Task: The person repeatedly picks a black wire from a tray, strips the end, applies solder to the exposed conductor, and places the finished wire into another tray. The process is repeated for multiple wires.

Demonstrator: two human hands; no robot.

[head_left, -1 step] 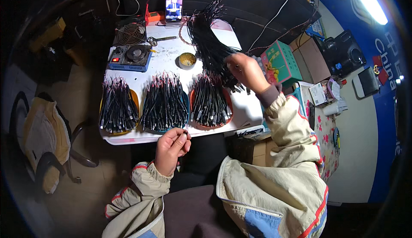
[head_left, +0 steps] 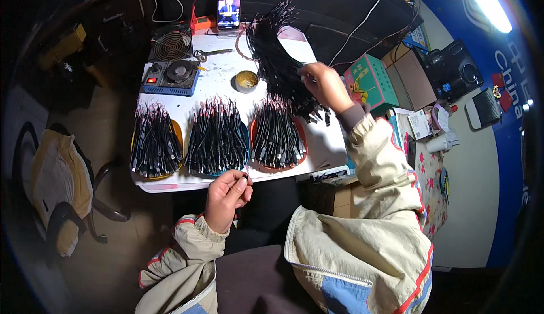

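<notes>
In front of the table edge, my left hand (head_left: 225, 199) is closed in a pinch on a black cable end with thin reddish wires (head_left: 247, 170); most of it is hidden by the fingers. My right hand (head_left: 328, 89) reaches over the table's right side, its fingers curled against a large bundle of black cables (head_left: 272, 53). Three heaps of short black cables with bare reddish wire ends and metal plugs lie in a yellow tray (head_left: 180, 135), a blue tray (head_left: 247, 138) and an orange-red tray (head_left: 305, 144), side by side along the near edge.
Behind the trays on the white table (head_left: 221, 64) stand a small round tin (head_left: 246, 81), a blue box-like device with a lit red switch (head_left: 170, 79), a fan (head_left: 173, 45) and a propped phone (head_left: 229, 8). A green box (head_left: 371, 83) is on the right. A chair (head_left: 61, 183) stands left.
My right hand has shifted slightly at the cable bundle, its fingers less blurred now. My left hand keeps its pinch in the same place.
</notes>
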